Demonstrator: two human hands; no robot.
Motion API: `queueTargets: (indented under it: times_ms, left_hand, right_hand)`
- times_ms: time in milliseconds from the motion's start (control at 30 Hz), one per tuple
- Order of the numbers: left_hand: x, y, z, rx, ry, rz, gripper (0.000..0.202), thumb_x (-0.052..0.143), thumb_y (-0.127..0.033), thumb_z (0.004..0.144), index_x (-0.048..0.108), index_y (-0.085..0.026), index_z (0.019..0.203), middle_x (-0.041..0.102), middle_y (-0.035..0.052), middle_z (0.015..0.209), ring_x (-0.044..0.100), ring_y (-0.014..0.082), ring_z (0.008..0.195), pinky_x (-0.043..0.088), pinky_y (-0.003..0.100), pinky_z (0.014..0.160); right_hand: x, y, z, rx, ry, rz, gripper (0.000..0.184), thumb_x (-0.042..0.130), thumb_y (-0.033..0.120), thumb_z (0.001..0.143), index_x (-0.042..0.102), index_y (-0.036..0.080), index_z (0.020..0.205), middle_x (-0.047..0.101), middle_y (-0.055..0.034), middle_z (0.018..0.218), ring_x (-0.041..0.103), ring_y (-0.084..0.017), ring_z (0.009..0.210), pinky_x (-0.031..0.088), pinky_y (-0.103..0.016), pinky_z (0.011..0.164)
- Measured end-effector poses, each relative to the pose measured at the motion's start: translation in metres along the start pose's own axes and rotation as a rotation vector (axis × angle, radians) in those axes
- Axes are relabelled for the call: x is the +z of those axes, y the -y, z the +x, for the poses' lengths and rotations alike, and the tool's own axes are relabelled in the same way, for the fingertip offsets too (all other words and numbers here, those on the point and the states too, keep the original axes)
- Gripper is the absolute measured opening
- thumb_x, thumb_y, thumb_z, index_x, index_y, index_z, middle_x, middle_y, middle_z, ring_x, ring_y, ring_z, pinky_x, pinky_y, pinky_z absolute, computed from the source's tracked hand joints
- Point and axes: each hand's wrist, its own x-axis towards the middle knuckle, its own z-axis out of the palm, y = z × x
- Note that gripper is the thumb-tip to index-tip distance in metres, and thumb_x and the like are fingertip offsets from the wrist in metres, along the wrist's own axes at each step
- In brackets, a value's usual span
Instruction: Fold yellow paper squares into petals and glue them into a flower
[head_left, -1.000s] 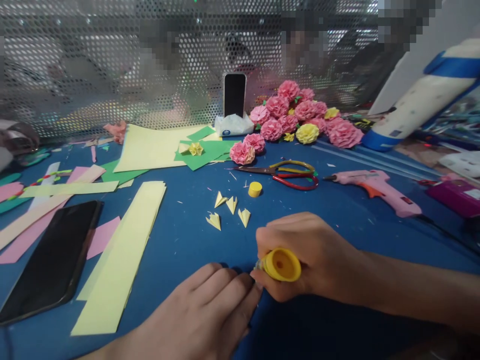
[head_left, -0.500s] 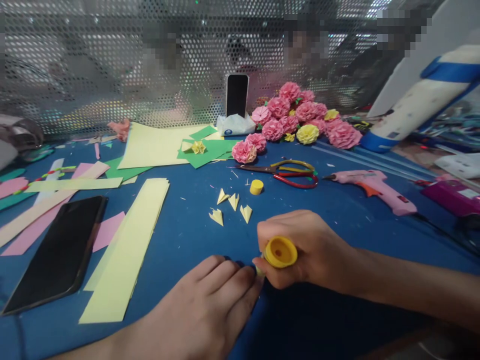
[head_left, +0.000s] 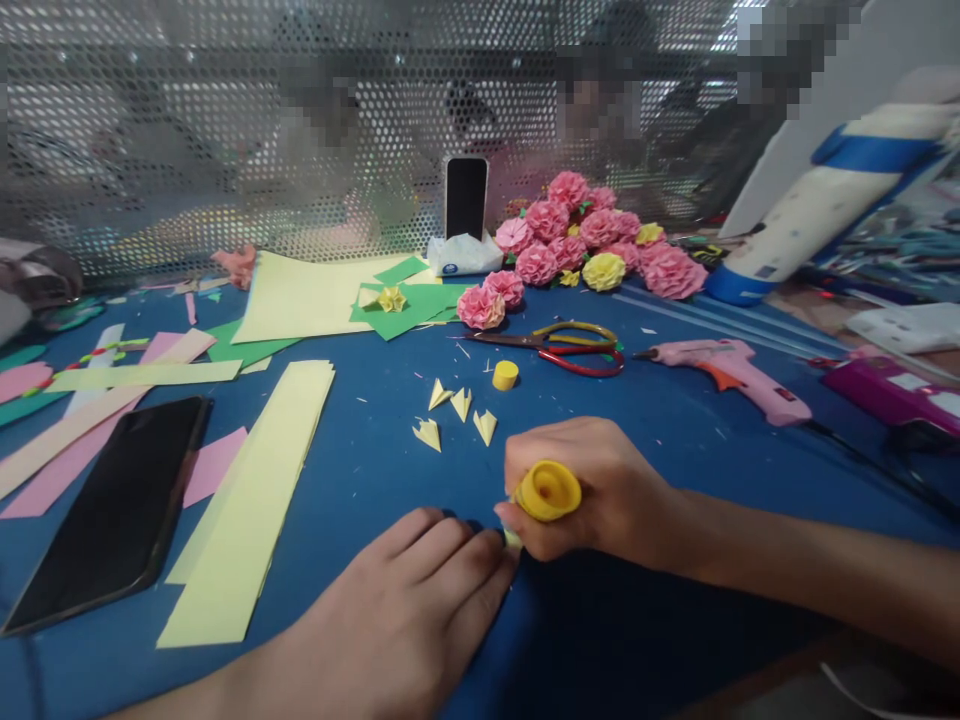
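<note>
My right hand [head_left: 577,490] is closed around a glue stick [head_left: 551,490], its yellow base turned up toward me and its lower end pointing down at the table. My left hand [head_left: 427,600] rests on the blue table with fingers pressed together, the fingertips meeting the right hand. A small pale yellow paper piece [head_left: 513,539] shows at the left fingertips, under the glue stick; most of it is hidden. Just beyond the hands lie several small folded yellow paper pieces [head_left: 462,404] and a yellow glue stick cap [head_left: 505,375].
Scissors [head_left: 555,342] and a pink glue gun [head_left: 731,375] lie behind the right hand. Left are pale yellow paper strips [head_left: 255,500] and a black phone [head_left: 112,500]. At the back are pink paper flowers [head_left: 600,228], green paper [head_left: 390,322] and a propped phone [head_left: 466,198].
The whole view has shifted slightly, moving things a little leftward in the picture. Both hands stay together, and the glue stick is tilted a bit differently.
</note>
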Motion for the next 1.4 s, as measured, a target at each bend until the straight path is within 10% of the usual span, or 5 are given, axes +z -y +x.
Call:
queueTargets:
  times_ms: [1400]
  left_hand:
    - [-0.005,0.001,0.003,0.009,0.042,-0.011,0.035,0.038,-0.014,0.105,0.057,-0.008,0.133,0.068,0.0107,0.116,0.063,0.0215,0.099,0.048,0.035,0.089]
  right_hand:
    - [-0.027,0.006,-0.013,0.116,-0.081,0.001,0.023,0.065,0.026,0.085,0.053,0.019,0.067,0.055,0.0056,0.057,0.044,-0.007,0.048,0.033,-0.021,0.047]
